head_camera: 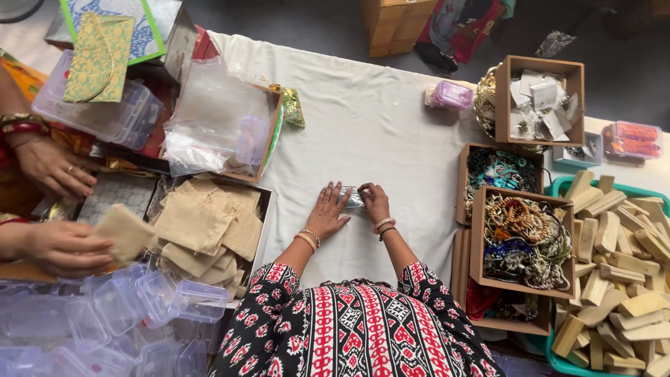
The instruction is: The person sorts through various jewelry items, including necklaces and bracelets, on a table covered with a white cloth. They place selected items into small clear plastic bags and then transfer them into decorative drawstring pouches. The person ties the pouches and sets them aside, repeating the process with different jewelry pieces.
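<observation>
My left hand (326, 211) lies flat on the white cloth (363, 119), fingers spread, its fingertips pressing the left end of a small clear plastic pouch (353, 197). My right hand (375, 202) pinches the right end of the same pouch with curled fingers. The pouch looks shiny with something small and dark inside; I cannot tell what. Both wrists wear bangles, and my patterned red, black and white sleeves fill the bottom of the view.
To the right stand cardboard boxes of bead jewellery (523, 237), a box of small packets (541, 101) and a teal tub of wooden blocks (621, 265). On the left are burlap pouches (202, 223), clear plastic bags (213, 119), plastic boxes (105, 321) and another person's hands (52, 167).
</observation>
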